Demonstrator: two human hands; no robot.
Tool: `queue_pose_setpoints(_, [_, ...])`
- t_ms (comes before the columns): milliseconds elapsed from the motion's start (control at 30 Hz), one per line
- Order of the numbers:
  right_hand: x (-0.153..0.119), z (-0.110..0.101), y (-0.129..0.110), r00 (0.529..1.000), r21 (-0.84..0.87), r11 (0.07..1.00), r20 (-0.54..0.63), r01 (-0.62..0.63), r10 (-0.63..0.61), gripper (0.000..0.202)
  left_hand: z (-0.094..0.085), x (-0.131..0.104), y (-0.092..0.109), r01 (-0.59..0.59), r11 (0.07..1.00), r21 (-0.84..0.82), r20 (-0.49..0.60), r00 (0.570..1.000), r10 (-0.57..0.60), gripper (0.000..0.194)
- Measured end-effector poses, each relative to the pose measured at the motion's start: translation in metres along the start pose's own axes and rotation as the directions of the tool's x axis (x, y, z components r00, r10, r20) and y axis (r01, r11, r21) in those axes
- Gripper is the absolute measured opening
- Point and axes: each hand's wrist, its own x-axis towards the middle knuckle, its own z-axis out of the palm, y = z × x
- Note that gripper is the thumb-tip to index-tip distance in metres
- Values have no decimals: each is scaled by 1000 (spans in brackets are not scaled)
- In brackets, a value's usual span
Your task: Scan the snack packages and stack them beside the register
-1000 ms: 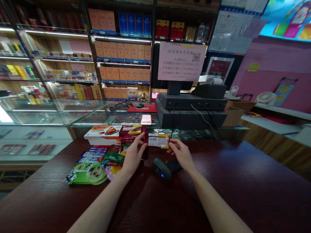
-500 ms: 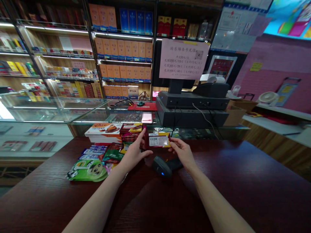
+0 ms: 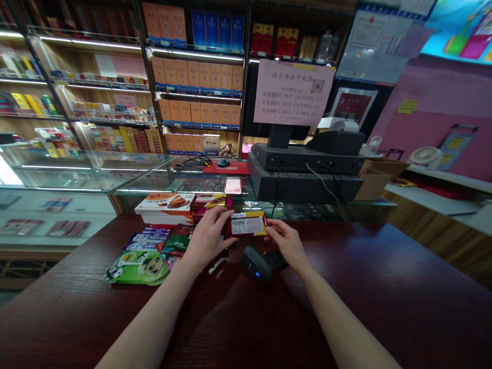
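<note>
My right hand (image 3: 284, 242) pinches the right end of a small dark red and yellow snack packet (image 3: 248, 225), whose white barcode label faces me. Thumb and fingers spread apart, my left hand (image 3: 207, 238) is at the packet's left end; whether it touches is unclear. Below the packet, a black barcode scanner (image 3: 257, 262) with a blue light lies on the dark wooden counter (image 3: 346, 297). To the left are a green panda snack bag (image 3: 140, 267), blue packets (image 3: 148, 238), a dark green packet (image 3: 179, 238) and a white and orange Dove box (image 3: 167, 204). My left hand partly hides this pile.
Behind the counter stand a glass display case (image 3: 142, 179) and a dark cash register (image 3: 307, 171) with cables. A pink sign (image 3: 294, 92) covers its monitor. Shelves of boxed goods (image 3: 200, 74) line the back. A cardboard box (image 3: 371, 179) sits right of the register.
The packet has shifted slightly left, with my right hand still gripping its end. My left hand has drawn back a little to the left, its raised index finger now bent lower.
</note>
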Motion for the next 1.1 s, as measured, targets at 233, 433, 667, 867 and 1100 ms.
queue_pose_setpoints(233, [0, -2, 1, 999, 13, 1000, 35, 19, -20, 39, -1, 0, -2, -34, 997, 74, 53, 998, 30, 83])
queue_pose_setpoints(433, [4, -9, 0, 995, -66, 997, 89, 43, -37, 42, -2, -1, -3, -41, 991, 125, 24, 999, 38, 77])
queue_pose_setpoints(667, [8, -31, -11, 954, -160, 985, 300, 66, -15, 57, -5, 0, -9, -24, 988, 155, -37, 999, 30, 70])
queue_pose_setpoints(867, [-14, -60, -15, 890, -420, 900, 447, 119, 91, 75, -6, -2, -15, -5, 979, 205, -110, 993, 28, 69])
queue_pose_setpoints(1100, [-25, -48, -2, 828, -666, 668, 544, 330, 133, 87, -5, -4, -22, 17, 963, 268, -139, 990, 21, 71])
